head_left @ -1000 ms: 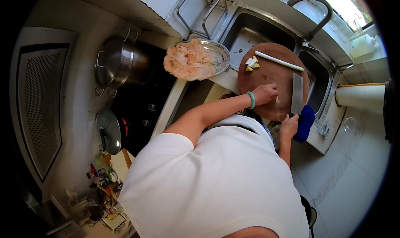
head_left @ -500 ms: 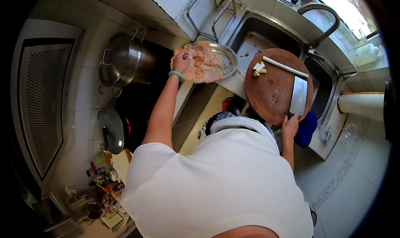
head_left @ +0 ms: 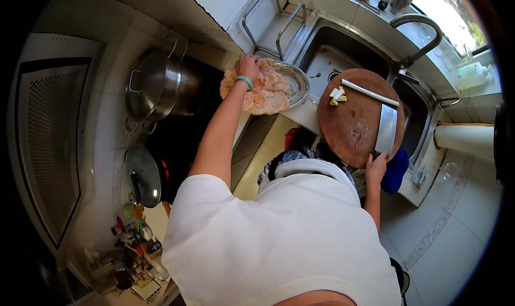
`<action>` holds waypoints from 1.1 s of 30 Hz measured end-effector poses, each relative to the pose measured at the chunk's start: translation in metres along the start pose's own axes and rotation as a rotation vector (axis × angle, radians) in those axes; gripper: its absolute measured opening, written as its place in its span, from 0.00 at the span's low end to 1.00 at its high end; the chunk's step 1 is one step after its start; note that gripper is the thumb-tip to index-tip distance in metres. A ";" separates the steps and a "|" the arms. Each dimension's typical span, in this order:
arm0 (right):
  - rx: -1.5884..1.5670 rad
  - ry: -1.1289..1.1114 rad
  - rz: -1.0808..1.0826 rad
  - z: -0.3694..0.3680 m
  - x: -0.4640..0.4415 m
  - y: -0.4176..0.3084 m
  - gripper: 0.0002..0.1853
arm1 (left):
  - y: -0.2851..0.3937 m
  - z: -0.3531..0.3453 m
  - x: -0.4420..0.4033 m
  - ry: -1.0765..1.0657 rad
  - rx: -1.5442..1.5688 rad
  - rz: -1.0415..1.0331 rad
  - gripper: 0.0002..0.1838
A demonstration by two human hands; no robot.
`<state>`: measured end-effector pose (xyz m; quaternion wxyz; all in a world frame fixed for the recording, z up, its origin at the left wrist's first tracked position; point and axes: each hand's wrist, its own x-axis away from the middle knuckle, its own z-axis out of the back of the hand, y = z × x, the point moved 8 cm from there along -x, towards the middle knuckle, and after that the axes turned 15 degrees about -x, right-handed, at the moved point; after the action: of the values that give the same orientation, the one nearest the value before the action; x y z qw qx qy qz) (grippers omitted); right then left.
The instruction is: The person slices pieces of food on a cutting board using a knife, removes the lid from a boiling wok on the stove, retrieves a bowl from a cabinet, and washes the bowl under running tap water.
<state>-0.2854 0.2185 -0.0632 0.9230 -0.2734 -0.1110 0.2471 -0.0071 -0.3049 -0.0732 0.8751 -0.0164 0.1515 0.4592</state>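
Meat (head_left: 271, 89), upper centre-left of the frame: pale pink-orange, wet sheen, thin ragged slices piled and overlapping. Texture lumpy, edges frilly, some bits almost see-through. Colour runs fairly even, a bit whiter along the folds.

Pile sits on the left part of a shiny metal plate (head_left: 299, 86) and spreads past its left and lower edges. Right end of the plate is bare metal, rim showing, a few dull streaks on it.

Left hand (head_left: 248, 65), green bracelet (head_left: 244, 83) at the wrist, is down on the upper part of the pile. Fingers curl toward the meat; tips hidden, so can't tell if they're pinching a slice or only touching.

Right hand (head_left: 376, 169), right of centre, is closed around the handle of a cleaver (head_left: 387, 128). Wide bright blade points up the frame, lying over the right side of a round reddish-brown cutting board (head_left: 341, 124). Pale smear in the lower middle of the board, left of the blade.

Also on the board: one long white stalk (head_left: 370, 92) slanting along the upper edge, plus a small heap of white and yellowish pieces (head_left: 338, 96) at upper left, near the stalk's left end.

Dark blue cloth (head_left: 396, 173) just right of the right hand. Steel pot (head_left: 163, 83) left of the meat, well apart from the board.
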 end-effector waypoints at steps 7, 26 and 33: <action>-0.003 0.041 0.028 -0.002 0.003 -0.001 0.20 | 0.010 0.000 -0.005 -0.102 -0.104 -0.109 0.08; 0.061 0.047 0.028 -0.005 0.002 -0.003 0.20 | 0.010 0.014 0.005 0.003 0.094 -0.192 0.04; 0.071 0.045 0.008 -0.006 0.002 -0.002 0.21 | 0.001 0.025 0.019 -0.162 0.242 -0.074 0.02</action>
<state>-0.2809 0.2158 -0.0671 0.9334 -0.2464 -0.0804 0.2482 0.0081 -0.2851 -0.0546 0.8964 0.1208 0.1340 0.4048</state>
